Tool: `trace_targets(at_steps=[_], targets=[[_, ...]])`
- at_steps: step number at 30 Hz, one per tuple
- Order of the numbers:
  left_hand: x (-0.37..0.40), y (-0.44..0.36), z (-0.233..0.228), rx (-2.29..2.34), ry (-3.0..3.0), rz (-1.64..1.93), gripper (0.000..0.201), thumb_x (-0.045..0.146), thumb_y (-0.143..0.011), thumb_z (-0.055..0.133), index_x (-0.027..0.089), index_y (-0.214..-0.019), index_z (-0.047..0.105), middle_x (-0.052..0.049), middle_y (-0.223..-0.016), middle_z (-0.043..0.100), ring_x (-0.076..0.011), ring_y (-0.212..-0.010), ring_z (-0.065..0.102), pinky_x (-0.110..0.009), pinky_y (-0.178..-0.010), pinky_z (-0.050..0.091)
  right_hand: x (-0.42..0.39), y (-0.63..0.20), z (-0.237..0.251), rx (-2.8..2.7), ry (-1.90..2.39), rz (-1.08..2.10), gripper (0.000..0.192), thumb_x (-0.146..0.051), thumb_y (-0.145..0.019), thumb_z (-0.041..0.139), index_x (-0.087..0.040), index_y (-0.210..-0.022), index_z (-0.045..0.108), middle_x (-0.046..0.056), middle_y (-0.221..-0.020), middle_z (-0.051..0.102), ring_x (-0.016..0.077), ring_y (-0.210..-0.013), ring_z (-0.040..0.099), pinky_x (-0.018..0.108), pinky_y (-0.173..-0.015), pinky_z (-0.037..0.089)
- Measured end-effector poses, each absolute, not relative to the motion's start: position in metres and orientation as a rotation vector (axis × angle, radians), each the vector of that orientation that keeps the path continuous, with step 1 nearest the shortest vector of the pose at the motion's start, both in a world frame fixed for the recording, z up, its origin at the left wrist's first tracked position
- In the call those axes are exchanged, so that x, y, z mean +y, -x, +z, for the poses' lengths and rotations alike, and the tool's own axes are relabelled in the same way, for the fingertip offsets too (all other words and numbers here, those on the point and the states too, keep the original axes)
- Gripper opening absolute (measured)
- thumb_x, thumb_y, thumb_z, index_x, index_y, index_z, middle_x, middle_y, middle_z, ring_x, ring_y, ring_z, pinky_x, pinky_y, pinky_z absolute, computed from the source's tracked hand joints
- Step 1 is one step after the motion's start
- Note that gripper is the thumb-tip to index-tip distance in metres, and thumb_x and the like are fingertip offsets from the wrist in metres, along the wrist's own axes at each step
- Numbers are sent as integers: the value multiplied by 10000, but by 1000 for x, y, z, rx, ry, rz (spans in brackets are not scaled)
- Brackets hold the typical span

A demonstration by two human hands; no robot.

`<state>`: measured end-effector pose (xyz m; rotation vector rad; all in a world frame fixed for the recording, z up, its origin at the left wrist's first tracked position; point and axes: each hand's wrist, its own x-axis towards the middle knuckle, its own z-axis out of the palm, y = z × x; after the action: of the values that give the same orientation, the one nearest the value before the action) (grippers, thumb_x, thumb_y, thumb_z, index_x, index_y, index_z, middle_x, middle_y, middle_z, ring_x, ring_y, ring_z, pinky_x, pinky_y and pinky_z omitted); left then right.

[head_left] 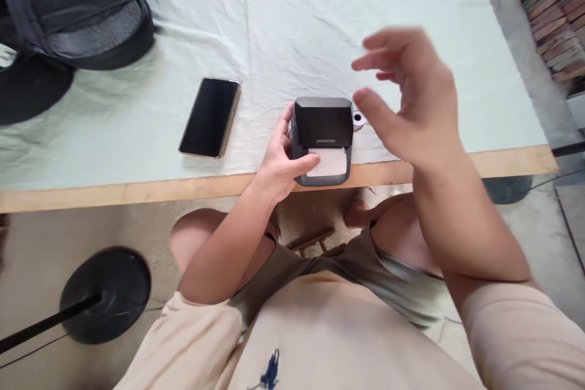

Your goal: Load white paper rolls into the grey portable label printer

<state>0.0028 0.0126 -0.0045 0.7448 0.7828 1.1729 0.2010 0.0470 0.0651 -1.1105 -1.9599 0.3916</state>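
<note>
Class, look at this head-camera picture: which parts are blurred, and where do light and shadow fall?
Head view: the raised right hand is motion-blurred; the left hand gripping the small printer is sharp; soft daylight is even across the pale cloth, with faint shadow beside the black bag; the phone shows no glare.

head cam | looks forward-down | close over table edge [137, 192] | single view

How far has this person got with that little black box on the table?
Seemingly done: the small printer has its lid down and white paper showing at the front slot. In hand: the left hand grips the printer's side, thumb on the paper; the right hand hovers open above, blurred. Left untouched: the phone lies dark on the cloth, and a small paper roll sits behind the printer.
</note>
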Motion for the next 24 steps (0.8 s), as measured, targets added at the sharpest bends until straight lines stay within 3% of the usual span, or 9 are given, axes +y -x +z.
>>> trace_targets(at_steps=[4, 7, 11, 15, 17, 21, 24], targets=[[10, -3, 1, 689, -727, 1179, 658, 321, -724, 913, 284, -1312, 620, -34, -1313, 739, -355, -1334, 676, -324, -916, 613, 43, -198, 66, -2261, 998, 547, 319, -349, -936, 679, -247, -1238, 677, 49, -1294, 761, 248, -1170, 730, 408, -985, 601], [10, -4, 6, 648, -675, 1206, 421, 335, -831, 806, 251, -1218, 663, -32, -1192, 755, -341, -1386, 635, -343, -1002, 590, 45, -194, 60, -2276, 1039, 607, 283, -364, -954, 661, -256, -1215, 672, 39, -1284, 742, 252, -1151, 713, 428, -969, 605], [14, -7, 9, 649, -599, 1248, 315, 318, -882, 671, 241, -1187, 671, -26, -1187, 757, -310, -1445, 588, -387, -1118, 545, 46, -193, 54, -2245, 1027, 614, 246, -316, -935, 663, -244, -1169, 649, 69, -1263, 726, 282, -1178, 697, 470, -964, 600], [20, -10, 6, 652, -537, 1237, 172, 249, -929, 588, 252, -1057, 703, -5, -907, 751, -283, -1276, 694, -363, -1003, 587, 38, -197, 59, -2200, 992, 568, 216, -242, -942, 648, -264, -1157, 647, 70, -1304, 706, 256, -1262, 662, 476, -1064, 574], [22, -11, 4, 675, -513, 1210, 135, 250, -947, 556, 236, -939, 690, -15, -788, 708, -287, -1196, 726, -371, -971, 595, 36, -201, 59, -2200, 991, 560, 278, -236, -927, 672, -263, -1203, 651, 75, -1303, 704, 248, -1223, 671, 459, -1008, 601], [25, -11, 3, 754, -472, 1196, 102, 227, -931, 570, 209, -888, 660, 0, -774, 687, -214, -943, 757, -300, -891, 580, 37, -205, 55, -2250, 977, 516, 433, -298, -859, 761, -244, -1276, 660, 92, -1363, 691, 269, -1222, 678, 427, -927, 623], [24, -9, 2, 747, -464, 1198, 129, 195, -918, 577, 196, -936, 705, 8, -823, 708, -156, -762, 708, -255, -753, 541, 37, -202, 56, -2154, 1081, 334, 329, -343, -893, 732, -262, -1208, 683, 86, -1253, 710, 272, -1144, 684, 430, -891, 610]])
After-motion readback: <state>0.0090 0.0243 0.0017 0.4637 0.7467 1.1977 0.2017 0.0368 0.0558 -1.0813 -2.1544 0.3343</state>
